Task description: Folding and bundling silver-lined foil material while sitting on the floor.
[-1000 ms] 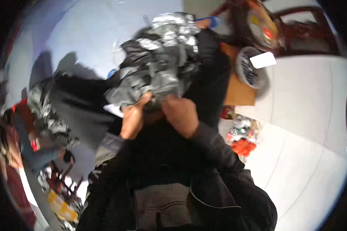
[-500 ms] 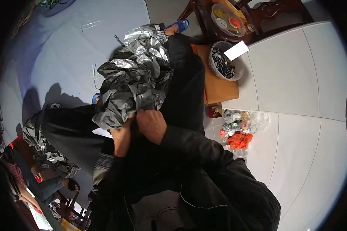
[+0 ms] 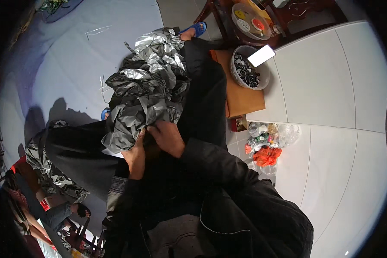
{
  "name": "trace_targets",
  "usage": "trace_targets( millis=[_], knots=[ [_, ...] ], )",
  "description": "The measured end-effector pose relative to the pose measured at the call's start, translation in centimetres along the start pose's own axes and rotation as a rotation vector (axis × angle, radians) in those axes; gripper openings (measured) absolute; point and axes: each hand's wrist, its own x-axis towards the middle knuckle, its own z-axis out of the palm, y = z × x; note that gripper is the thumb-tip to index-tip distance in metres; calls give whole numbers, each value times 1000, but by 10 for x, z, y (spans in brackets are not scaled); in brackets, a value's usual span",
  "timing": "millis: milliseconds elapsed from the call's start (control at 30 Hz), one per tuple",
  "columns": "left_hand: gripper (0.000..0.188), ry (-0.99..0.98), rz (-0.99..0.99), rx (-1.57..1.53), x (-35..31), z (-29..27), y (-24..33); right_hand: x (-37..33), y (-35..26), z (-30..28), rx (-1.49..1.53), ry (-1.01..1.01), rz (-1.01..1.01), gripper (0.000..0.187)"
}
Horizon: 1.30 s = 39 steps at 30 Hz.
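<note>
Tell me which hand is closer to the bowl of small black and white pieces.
Right. The right hand, on the crumpled silvery-black sheeting, is lower left of the bowl; the left hand is farther left.

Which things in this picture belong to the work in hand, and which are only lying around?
In the work:
crumpled grey shiny material
left hand, gripping its near edge
right hand, at the same edge

Apparently lying around, untouched:
bowl of small dark pieces (its link is unclear)
flat white object
brown box
orange-red plastic bag
</note>
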Motion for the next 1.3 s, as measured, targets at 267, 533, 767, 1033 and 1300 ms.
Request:
trace_targets(
  millis=[267,533,767,1033,1300],
  knots=[
    [35,182,-28,263,-4,7,26,-6,-4,4,337,-49,196,41],
    [37,-2,140,42,3,7,24,-4,-21,-29,926,-279,627,36],
    [41,-240,-3,42,7,3,36,-8,-10,-34,943,-317,661,34],
    [43,-219,333,318,12,-12,-12,-9,-24,-43,816,-395,660,31],
    [48,-214,435,684,10,-17,-31,-15,-7,-31,570,-328,325,34]
  ],
)
